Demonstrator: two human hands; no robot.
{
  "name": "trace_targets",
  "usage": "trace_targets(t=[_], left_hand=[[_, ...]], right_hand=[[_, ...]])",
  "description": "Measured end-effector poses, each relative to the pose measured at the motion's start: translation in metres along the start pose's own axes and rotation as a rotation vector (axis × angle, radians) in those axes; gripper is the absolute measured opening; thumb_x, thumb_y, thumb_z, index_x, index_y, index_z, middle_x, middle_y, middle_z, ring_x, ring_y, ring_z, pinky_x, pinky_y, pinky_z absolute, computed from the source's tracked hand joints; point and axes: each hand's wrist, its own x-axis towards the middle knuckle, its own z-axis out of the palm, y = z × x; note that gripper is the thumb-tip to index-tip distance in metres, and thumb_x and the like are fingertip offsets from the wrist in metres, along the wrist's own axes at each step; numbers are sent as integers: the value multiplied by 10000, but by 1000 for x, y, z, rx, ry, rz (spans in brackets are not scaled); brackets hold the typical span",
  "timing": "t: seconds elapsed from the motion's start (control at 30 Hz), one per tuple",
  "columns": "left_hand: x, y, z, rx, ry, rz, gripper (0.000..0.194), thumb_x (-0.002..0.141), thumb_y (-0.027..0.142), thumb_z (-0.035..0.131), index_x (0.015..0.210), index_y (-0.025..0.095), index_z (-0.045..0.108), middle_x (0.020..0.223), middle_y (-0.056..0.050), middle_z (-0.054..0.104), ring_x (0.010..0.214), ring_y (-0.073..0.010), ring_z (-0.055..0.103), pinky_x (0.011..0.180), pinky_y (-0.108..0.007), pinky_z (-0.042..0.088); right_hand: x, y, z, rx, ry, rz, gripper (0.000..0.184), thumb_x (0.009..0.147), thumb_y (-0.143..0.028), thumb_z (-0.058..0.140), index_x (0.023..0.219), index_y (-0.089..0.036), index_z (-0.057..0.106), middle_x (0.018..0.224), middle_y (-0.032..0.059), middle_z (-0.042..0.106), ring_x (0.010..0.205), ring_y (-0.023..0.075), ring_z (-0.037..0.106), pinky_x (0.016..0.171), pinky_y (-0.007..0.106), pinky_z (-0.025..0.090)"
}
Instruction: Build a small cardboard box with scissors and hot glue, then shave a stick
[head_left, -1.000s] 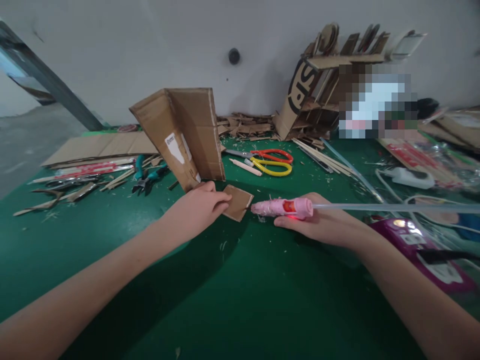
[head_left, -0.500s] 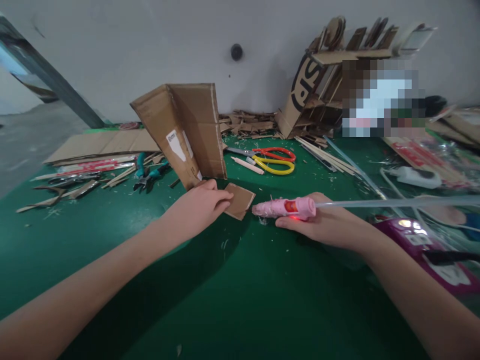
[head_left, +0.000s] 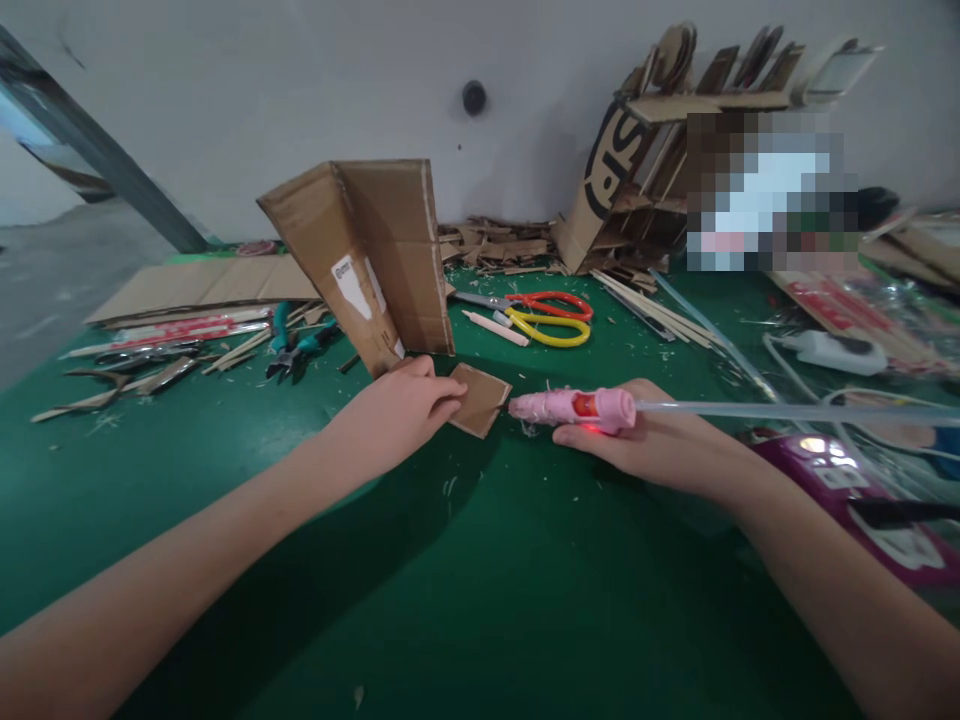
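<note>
Head: glue gun (head_left: 553, 407) (partly hidden)

Pink glue gun (head_left: 574, 408), red light on, nozzle near brown cardbd pc (head_left: 481, 400) flat on grn tabletop (head_left: 480, 560).

Cardboard square (head_left: 481, 402) on table (head_left: 525, 600), before scissors (head_left: 551, 334)
Glue gun (head_left: 566, 407) in right hand (head_left: 664, 435), tip just right of square
Left hand (head_left: 390, 410) at square's left side, folded panel (head_left: 394, 245) upright behind that hand
Short stick (head_left: 496, 328) just before scissors, both right of folded panel
Scrap pile (head_left: 499, 245) behind scissors, by wall (head_left: 300, 90)
Shelf unit (head_left: 589, 225) right of scrap pile, cut pieces (head_left: 720, 70) on top
Long sticks (head_left: 667, 315) right of scissors
Pliers (head_left: 283, 357) left of folded panel, cardboard sheet (head_left: 202, 285) behind pliers
</note>
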Motion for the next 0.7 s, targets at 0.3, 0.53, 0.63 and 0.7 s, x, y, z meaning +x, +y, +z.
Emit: trace_targets(t=[0.3,0.53,0.63,0.7], left_hand=[[1,0,0,-30,-24,-16,358,966,294,368,1170,215,652,940,-73,553,726,-155,565,647,-272,409],[2,0,1,-13,-14,-20,356,965,296,367,1168,229,653,935,-72,553,724,-154,567,648,-268,414],[1,0,0,0,-20,-14,351,963,285,369,1159,227,654,937,-72,553,716,-151,565,650,-269,417],[1,0,0,10,-15,-8,350,964,285,368,1157,224,653,930,-71,555,712,-150,562,649,-268,416]], right_hand=[[-1,-2,1,-67,-74,20,505,780,-654,529,544,-217,440,522,-30,409,448,100,364,409,255,247],[-1,-5,0,-87,-100,-60,455,794,-615,535,577,-215,543,528,-31,432,462,101,377,433,257,268],[-2,-6,0,-90,-103,-53,437,805,-604,529,617,-212,574,537,-29,445,468,101,379,433,255,270],[-2,-8,1,-91,-101,-79,445,803,-593,540,586,-205,545,543,-24,455,475,101,383,442,256,272]])
